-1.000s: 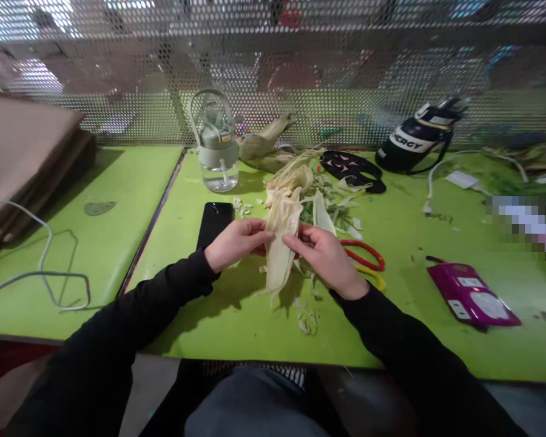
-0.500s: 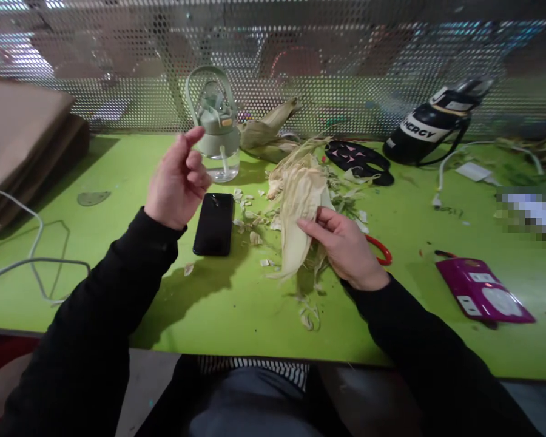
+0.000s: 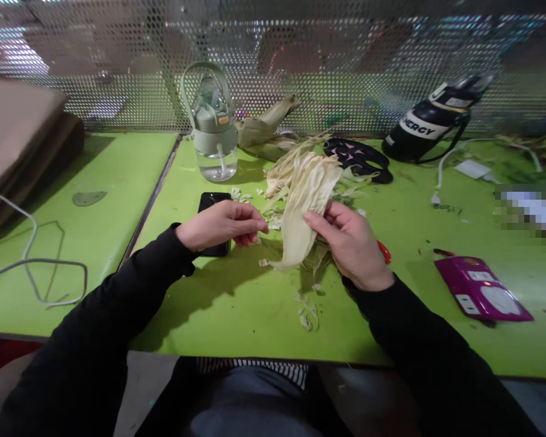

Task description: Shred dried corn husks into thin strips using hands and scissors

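Observation:
My right hand (image 3: pixel 351 243) grips a bundle of pale dried corn husks (image 3: pixel 306 200), holding it upright and tilted above the green table (image 3: pixel 236 303). Just left of the bundle hovers my left hand (image 3: pixel 222 224), fingers drawn together and pointing toward the husks, nothing visible in them. It partly covers a black phone (image 3: pixel 212 203) lying flat on the table. Husk scraps (image 3: pixel 307 315) are scattered around and below the bundle.
A clear water bottle with a grey-green lid (image 3: pixel 213 130) stands behind the phone. More husks (image 3: pixel 264 127) lie by the mesh wall. Red-handled scissors (image 3: pixel 383 250), a purple power strip (image 3: pixel 482 294), a black mask (image 3: pixel 359 159), a black pouch (image 3: pixel 430 124) sit right; a grey cable (image 3: pixel 31 267) left.
My left hand let go of the husks, rose toward the bottle, then came back down beside the bundle. My right hand kept its hold and tipped the bundle slightly right.

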The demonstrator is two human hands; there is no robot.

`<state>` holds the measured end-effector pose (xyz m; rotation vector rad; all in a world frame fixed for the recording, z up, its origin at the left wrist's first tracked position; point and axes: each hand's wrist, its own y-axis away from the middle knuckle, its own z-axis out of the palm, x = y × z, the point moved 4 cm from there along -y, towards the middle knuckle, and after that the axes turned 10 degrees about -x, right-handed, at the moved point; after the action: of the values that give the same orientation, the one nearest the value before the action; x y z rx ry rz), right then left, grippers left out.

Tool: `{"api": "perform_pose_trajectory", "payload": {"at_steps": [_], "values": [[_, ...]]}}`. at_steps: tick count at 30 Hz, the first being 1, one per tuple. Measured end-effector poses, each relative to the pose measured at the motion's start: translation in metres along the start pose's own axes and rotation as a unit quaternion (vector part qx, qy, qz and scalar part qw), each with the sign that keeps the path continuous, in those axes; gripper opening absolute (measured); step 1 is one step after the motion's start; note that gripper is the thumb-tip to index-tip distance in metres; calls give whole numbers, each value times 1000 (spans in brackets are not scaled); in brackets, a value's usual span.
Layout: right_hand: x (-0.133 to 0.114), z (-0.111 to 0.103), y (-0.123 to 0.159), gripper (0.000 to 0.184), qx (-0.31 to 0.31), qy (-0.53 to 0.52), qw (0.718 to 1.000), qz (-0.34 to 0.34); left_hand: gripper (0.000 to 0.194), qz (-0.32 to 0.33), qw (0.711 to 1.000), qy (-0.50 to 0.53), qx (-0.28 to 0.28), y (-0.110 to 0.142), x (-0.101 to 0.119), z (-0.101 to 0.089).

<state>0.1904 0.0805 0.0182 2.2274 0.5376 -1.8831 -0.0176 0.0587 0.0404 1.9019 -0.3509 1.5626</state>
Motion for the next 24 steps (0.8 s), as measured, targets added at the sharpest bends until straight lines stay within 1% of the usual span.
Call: {"api": "perform_pose_trajectory", "payload": {"at_steps": [2,4,6,8,9,10,11,12,13,14,15,16,17,18,19,21,24], "values": [[0,-1,0,20,-4,2,1000,1,15,4,999,-18,29,4,5,-7],[0,-1,0,20,-5,-5,1000,-1,14,8,996,-47,75,9,10,-15],[1,-1,-1,20,-11,-22,1000,-1,14,17,986,-87,144,18,15,-28],[2,0,-1,21,-17,-37,999,-1,17,23,964,-141,223,28,19,-45],[2,0,-1,21,-19,-41,999,0,18,17,947,-180,266,33,20,-53],[2,1,-1,21,-19,-44,999,1,18,8,923,-229,311,38,21,-61],[2,1,0,21,-19,-45,999,2,19,-3,889,-291,352,41,21,-65],[2,2,0,21,-21,-43,999,5,33,-6,835,-363,413,44,23,-68],[1,4,1,22,-24,-40,999,7,55,3,798,-408,445,43,24,-65],[0,6,2,23,-27,-34,999,10,65,22,795,-420,437,38,23,-58],[-2,8,4,24,-32,-25,999,12,60,48,825,-398,398,30,20,-48],[-4,11,5,25,-35,-16,999,14,46,69,882,-335,324,19,15,-35],[-5,14,6,25,-40,-6,999,18,39,80,937,-251,229,8,10,-20],[-7,17,7,26,-42,3,999,20,39,85,967,-178,159,-1,5,-5],[-9,20,8,27,-45,10,999,24,37,86,979,-131,132,-8,2,6],[-11,24,9,29,-51,16,998,30,27,92,985,-72,126,-14,-3,18],[-13,26,9,29,-51,25,998,31,18,89,990,-11,113,-15,-5,19]]}}
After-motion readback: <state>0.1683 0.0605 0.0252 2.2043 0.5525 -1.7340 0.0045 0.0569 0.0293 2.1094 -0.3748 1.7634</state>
